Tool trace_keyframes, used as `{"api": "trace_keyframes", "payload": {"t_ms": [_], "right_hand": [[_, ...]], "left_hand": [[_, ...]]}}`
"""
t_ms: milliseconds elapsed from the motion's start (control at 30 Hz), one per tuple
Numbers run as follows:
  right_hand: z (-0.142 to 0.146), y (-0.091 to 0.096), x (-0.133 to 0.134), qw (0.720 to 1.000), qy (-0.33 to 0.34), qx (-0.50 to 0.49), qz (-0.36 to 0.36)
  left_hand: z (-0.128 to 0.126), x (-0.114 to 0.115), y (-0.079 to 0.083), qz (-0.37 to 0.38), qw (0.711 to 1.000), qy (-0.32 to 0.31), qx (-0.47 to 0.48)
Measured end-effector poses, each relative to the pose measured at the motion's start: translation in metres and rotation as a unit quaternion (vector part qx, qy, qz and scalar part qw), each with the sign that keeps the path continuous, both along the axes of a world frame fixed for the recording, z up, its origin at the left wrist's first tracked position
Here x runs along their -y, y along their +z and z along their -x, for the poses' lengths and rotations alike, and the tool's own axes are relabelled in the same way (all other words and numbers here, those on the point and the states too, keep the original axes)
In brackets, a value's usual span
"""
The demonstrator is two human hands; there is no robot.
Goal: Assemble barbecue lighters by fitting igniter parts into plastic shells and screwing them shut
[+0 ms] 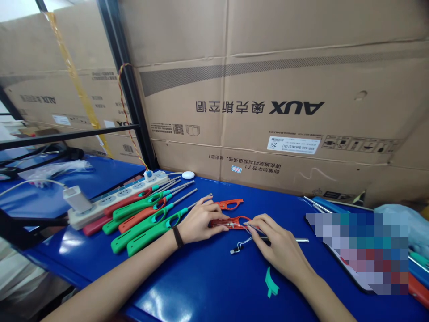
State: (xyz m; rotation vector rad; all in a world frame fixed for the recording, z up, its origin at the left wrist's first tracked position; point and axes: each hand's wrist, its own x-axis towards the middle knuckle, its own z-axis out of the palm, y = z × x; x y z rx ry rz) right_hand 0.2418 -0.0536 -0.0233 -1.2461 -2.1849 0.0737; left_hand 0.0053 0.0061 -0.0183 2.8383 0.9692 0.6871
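Observation:
On the blue table (201, 286) lies an opened red lighter handle shell (231, 222) with small parts inside. My left hand (199, 221) pinches its left end, a black band on the wrist. My right hand (278, 243) presses fingertips on its right end, over a thin metal tube (296, 240) and a white wire (239, 247). A second red shell half (230, 204) lies just behind. To the left, several long green and red stick lighters (147, 217) lie side by side.
A white power strip (117, 199) with a plugged adapter runs along the back left. Large cardboard boxes (268, 89) wall the back. A small green plastic piece (271, 282) lies near my right forearm. A blurred tray (362, 250) and more tubes sit at the right.

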Motion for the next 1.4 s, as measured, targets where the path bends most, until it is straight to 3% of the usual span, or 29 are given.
{"api": "trace_keyframes", "payload": {"t_ms": [367,733,867,967,1033,1400], "right_hand": [[-0.003,-0.001,-0.001,1.000,-0.007,-0.001,-0.008],[-0.009,0.010,0.000,1.000,0.006,0.025,-0.016],[-0.021,0.018,0.001,0.995,-0.018,0.029,0.091],[-0.032,0.023,0.004,0.975,-0.021,0.010,0.220],[-0.035,0.025,0.006,0.963,-0.012,0.001,0.269],[-0.015,0.023,0.013,0.969,0.043,0.003,0.242]], "left_hand": [[0.005,0.001,-0.001,-0.012,0.998,-0.065,-0.019],[0.007,0.001,-0.004,0.020,0.998,-0.058,-0.016],[0.005,0.003,-0.003,0.009,0.997,-0.079,-0.014],[0.001,0.006,-0.002,0.005,0.996,-0.091,0.006],[-0.002,0.009,-0.002,0.007,0.995,-0.097,0.027],[-0.001,0.012,0.001,0.051,0.987,-0.119,0.092]]}}
